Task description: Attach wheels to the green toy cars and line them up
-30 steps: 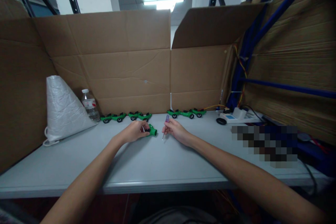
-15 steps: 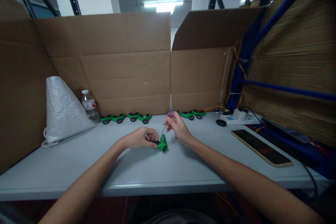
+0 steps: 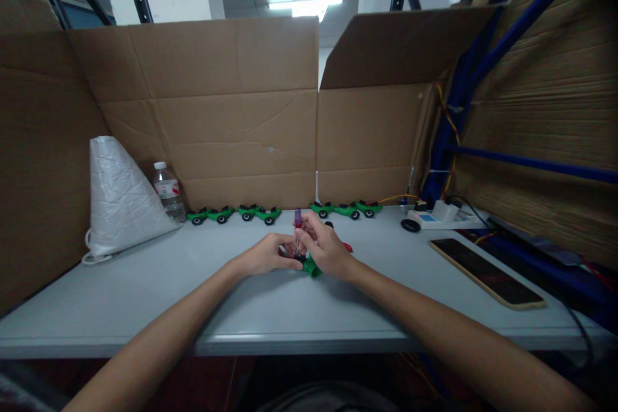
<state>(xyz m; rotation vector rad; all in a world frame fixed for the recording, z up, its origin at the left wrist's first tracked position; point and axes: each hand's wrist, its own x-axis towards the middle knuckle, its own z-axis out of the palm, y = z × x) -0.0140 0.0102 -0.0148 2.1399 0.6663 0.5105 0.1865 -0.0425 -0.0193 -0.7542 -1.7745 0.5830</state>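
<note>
Near the middle of the table lies a green and black toy part (image 3: 311, 266), its round green end facing me. My left hand (image 3: 269, 253) grips this part from the left, fingers closed round its dark side. In my right hand (image 3: 324, 246) is a screwdriver (image 3: 298, 219) with a purple and red handle, held upright. Its thin shaft points down at the black area of the toy part; the tip is hidden among my fingers. Just beyond my right hand, a red piece (image 3: 347, 247) and a small black piece (image 3: 329, 224) show partly.
Several green toy cars (image 3: 259, 214) stand along the cardboard wall (image 3: 232, 129). At left are a white bag (image 3: 125, 206) and a water bottle (image 3: 168, 190). A phone (image 3: 487, 272), a power strip (image 3: 447, 215) and a black ring (image 3: 410, 225) lie at right.
The screwdriver has gone from tilted to upright, its shaft now at the toy part's black area. My right hand has moved left and closer to my left hand. The view has shifted slightly.
</note>
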